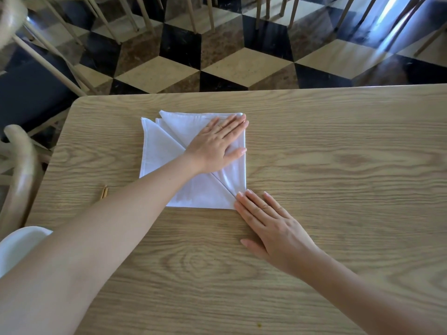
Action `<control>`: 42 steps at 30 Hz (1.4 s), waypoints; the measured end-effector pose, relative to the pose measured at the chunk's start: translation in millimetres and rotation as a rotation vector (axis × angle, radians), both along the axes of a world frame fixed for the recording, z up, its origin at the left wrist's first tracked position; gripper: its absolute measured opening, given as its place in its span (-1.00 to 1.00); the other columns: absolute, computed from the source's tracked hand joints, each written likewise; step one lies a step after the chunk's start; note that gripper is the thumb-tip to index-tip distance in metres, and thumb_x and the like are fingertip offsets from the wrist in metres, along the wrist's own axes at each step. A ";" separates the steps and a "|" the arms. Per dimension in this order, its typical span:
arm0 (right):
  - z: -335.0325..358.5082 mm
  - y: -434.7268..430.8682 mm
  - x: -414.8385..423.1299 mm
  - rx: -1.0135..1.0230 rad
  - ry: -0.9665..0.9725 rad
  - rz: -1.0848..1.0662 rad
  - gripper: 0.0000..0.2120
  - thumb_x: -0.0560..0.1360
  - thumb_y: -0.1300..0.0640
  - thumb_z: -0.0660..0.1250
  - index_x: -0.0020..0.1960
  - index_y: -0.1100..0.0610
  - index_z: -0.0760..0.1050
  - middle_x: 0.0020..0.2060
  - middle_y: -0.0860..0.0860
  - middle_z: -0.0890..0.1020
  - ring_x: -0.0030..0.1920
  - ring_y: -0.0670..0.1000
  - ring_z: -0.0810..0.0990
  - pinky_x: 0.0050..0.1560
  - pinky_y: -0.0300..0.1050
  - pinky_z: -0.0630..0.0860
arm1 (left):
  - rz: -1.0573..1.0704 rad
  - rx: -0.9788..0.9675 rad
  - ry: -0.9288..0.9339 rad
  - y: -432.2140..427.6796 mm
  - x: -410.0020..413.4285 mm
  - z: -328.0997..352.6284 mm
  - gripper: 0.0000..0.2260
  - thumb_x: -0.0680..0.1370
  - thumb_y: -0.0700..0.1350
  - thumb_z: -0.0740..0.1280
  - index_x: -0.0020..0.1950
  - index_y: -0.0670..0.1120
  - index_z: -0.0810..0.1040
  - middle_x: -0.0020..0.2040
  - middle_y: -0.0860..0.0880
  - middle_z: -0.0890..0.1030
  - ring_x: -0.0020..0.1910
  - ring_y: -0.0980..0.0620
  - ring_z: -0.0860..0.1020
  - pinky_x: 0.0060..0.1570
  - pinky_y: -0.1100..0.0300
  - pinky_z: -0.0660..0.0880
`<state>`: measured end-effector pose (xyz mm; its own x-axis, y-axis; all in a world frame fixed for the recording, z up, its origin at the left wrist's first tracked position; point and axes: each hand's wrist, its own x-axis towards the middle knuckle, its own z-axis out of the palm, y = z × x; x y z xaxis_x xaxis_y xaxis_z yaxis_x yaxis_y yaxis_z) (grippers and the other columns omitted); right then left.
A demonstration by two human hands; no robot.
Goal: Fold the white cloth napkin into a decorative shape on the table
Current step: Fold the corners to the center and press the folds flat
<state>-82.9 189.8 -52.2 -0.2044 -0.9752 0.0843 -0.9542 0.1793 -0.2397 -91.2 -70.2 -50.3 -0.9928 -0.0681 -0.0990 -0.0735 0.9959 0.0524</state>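
Note:
The white cloth napkin (pixel 159 151) lies flat on the wooden table (pixel 338 165) as a folded square, with layered flaps turned back along a diagonal crease from upper left to lower right. My left hand (pixel 217 143) lies palm down on the napkin's upper right part, fingers together and stretched toward its far right corner. My right hand (pixel 266 223) rests flat on the table, its fingertips touching the napkin's near right corner where the diagonal crease ends. Neither hand grips the cloth.
A small wooden clip (pixel 104 191) lies on the table left of my left forearm. A chair back (pixel 21 170) curves up at the left edge, with a white object (pixel 17 247) below it. Chair legs stand on the checkered floor (pixel 242 66) beyond the table's far edge.

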 end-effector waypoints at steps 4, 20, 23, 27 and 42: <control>3.1 -2.6 3.9 -0.075 -0.034 -0.043 -0.51 0.54 -0.04 0.14 0.40 0.15 0.35 0.40 0.02 0.38 0.44 0.00 0.27 0.43 0.06 0.15 | 0.163 0.027 0.005 -17.6 -6.6 2.3 -0.44 0.60 0.17 -0.15 0.52 -0.04 -0.17 0.56 0.02 -0.14 0.51 0.12 -0.18 0.46 0.05 -0.27; 8.6 -35.6 5.4 -0.246 0.162 -0.205 -0.88 0.36 0.33 0.33 -0.22 0.13 0.48 -0.26 0.01 0.54 -0.24 0.07 0.52 -0.15 -0.07 0.46 | 0.200 0.307 0.337 90.7 131.9 3.1 -0.61 0.52 -0.11 0.25 0.32 -0.21 0.45 0.34 -0.13 0.47 0.38 -0.07 0.36 0.37 0.08 0.26; 12.2 -34.2 7.0 -0.228 0.178 -0.222 -0.82 0.27 0.36 0.40 -0.28 0.14 0.45 -0.32 0.03 0.52 -0.29 0.07 0.50 -0.22 -0.09 0.45 | 0.271 0.303 0.416 105.1 132.5 2.3 -0.62 0.51 -0.18 0.21 0.32 -0.22 0.45 0.31 -0.14 0.51 0.36 -0.05 0.36 0.33 0.05 0.31; 21.3 -40.6 -0.3 -0.263 0.132 -0.186 -0.76 0.19 0.39 0.43 -0.35 0.14 0.42 -0.40 0.03 0.48 -0.38 0.07 0.47 -0.33 -0.10 0.46 | 0.267 0.262 0.432 108.3 126.7 4.3 -0.64 0.47 -0.17 0.26 0.26 -0.21 0.51 0.25 -0.13 0.56 0.31 -0.03 0.43 0.27 0.04 0.38; 76.4 -59.6 -37.8 -0.173 -0.035 -0.149 -0.73 0.31 0.13 0.39 0.00 0.06 0.59 -0.10 -0.07 0.65 0.01 0.02 0.52 0.06 -0.17 0.29 | 0.397 0.467 0.466 86.7 123.3 65.9 -0.75 0.46 -0.17 0.29 0.08 0.00 0.64 -0.14 0.05 0.70 -0.18 0.08 0.63 -0.20 0.38 0.38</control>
<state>-120.8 130.1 24.1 -0.3508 -0.9057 0.2382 -0.9109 0.2709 -0.3114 32.1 16.5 15.7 -0.8488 -0.4822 0.2170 -0.2886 0.7663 0.5739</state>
